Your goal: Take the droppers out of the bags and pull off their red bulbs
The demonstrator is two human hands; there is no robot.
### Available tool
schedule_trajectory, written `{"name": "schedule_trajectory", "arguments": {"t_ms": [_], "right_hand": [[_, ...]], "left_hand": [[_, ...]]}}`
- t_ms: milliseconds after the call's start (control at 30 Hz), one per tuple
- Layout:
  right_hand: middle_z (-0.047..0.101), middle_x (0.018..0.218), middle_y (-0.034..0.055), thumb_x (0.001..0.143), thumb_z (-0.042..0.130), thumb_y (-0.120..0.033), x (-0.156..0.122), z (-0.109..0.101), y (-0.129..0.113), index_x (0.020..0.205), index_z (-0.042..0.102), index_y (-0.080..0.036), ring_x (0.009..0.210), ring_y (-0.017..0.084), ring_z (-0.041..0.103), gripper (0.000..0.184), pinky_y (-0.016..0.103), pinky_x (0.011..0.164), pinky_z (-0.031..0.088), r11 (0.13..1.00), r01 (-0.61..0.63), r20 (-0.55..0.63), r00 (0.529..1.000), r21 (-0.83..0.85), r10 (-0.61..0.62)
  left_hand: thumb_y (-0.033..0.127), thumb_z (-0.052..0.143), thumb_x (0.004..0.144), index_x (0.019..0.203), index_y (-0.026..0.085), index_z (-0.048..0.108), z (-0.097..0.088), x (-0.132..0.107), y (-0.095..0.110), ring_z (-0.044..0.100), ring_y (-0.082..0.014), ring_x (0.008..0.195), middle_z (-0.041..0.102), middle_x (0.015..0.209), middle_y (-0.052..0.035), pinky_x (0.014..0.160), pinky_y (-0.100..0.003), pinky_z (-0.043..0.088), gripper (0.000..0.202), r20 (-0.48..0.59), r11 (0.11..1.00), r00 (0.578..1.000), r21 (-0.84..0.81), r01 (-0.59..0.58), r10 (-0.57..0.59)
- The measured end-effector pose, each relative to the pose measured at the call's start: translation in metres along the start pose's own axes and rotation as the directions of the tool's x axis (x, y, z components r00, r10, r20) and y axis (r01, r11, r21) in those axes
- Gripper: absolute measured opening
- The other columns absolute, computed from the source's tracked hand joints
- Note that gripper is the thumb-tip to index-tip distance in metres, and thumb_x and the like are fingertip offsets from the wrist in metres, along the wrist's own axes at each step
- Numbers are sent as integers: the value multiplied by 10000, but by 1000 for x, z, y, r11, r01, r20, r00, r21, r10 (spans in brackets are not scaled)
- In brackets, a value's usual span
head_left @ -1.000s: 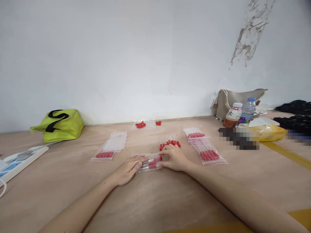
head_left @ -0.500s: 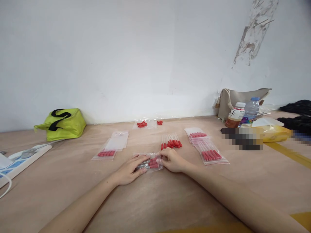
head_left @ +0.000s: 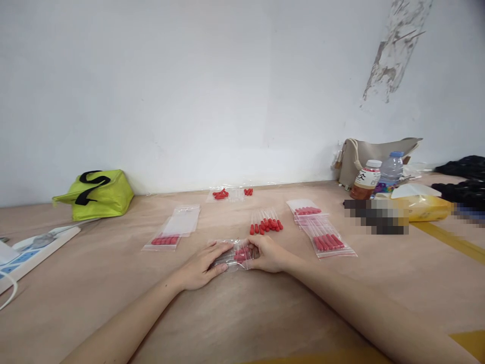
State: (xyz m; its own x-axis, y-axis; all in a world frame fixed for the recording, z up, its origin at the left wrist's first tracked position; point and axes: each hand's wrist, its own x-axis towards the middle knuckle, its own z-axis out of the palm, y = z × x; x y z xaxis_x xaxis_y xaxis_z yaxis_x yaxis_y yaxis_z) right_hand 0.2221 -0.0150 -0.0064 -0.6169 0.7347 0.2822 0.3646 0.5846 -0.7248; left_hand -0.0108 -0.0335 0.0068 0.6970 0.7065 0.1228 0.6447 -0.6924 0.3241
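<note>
A clear zip-lock bag [head_left: 230,261] with red-handled metal tools [head_left: 241,254] in it lies flat in front of me. The kind of tool cannot be made out. My left hand [head_left: 204,264] holds the bag's left end against the table, thumb on the near side and fingers on the far side. At the right end, my right hand [head_left: 268,254] grips the bag's edge between thumb and fingers. Just beyond it lies a loose pile of red-handled tools [head_left: 267,225] with thin shafts pointing away from me.
Filled bags [head_left: 328,241] overlap on the right; flat clear bags [head_left: 182,221] lie left above red handles. More red pieces [head_left: 220,194] sit by the wall. A yellow-green bag [head_left: 102,194] and power strip [head_left: 41,253] stand left; bottles [head_left: 366,180] and a tissue pack [head_left: 426,207] stand right.
My right thumb and fingers have spread around the bag's right end, and the hand sits slightly lower. The tools inside have shifted a little. My left hand stays put.
</note>
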Motion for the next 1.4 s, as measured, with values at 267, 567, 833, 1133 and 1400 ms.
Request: {"name": "schedule_trajectory", "arguments": {"t_ms": [267, 567, 833, 1133, 1400], "right_hand": [[595, 637, -21, 596, 711, -302, 3, -3, 8, 793, 593, -158, 580, 97, 542, 272, 200, 515, 413, 959, -179, -13, 982, 219, 186], [593, 663, -19, 538, 769, -305, 3, -25, 6, 801, 524, -141, 584, 84, 592, 395, 214, 563, 503, 590, -369, 125, 902, 718, 413], [607, 645, 12, 645, 693, -287, 4, -61, 8, 785, 570, -125, 577, 94, 582, 247, 200, 503, 465, 770, -362, 49, 916, 526, 397], [626, 845, 39, 803, 493, -231, 8, -108, 7, 1005, 498, -186, 754, 129, 591, 208, 265, 678, 466, 982, -57, -540, 840, -182, -51], [580, 964, 127, 856, 330, -85, 38, -41, 28, 975, 544, -129, 867, 188, 512, 248, 297, 755, 406, 401, 147, -14, 928, -904, -371]], "left_hand": [[400, 349, 878, 1329, 271, 271, 0, -1, 0, 328, -185, 1240, 358, 1365, -8, 1063, -390, 199, 476, 15, 1000, 999, -1, 28, -28], [421, 348, 874, 1345, 296, 237, -3, -5, -5, 279, -189, 1271, 315, 1389, 0, 1073, -407, 157, 499, 31, 999, 999, 39, 34, -35], [419, 361, 871, 1318, 312, 300, -2, -6, -7, 253, -188, 1284, 302, 1394, -3, 1069, -424, 156, 464, 41, 998, 999, 57, 5, -7], [387, 397, 862, 1189, 249, 479, -1, -2, -7, 356, -181, 1217, 452, 1289, -44, 1015, -381, 299, 364, -77, 1000, 997, -4, -14, 13], [389, 430, 844, 1191, 249, 480, -1, -2, -6, 366, -199, 1208, 455, 1285, -51, 1017, -397, 291, 378, -89, 1000, 996, -29, -13, 10]]}}
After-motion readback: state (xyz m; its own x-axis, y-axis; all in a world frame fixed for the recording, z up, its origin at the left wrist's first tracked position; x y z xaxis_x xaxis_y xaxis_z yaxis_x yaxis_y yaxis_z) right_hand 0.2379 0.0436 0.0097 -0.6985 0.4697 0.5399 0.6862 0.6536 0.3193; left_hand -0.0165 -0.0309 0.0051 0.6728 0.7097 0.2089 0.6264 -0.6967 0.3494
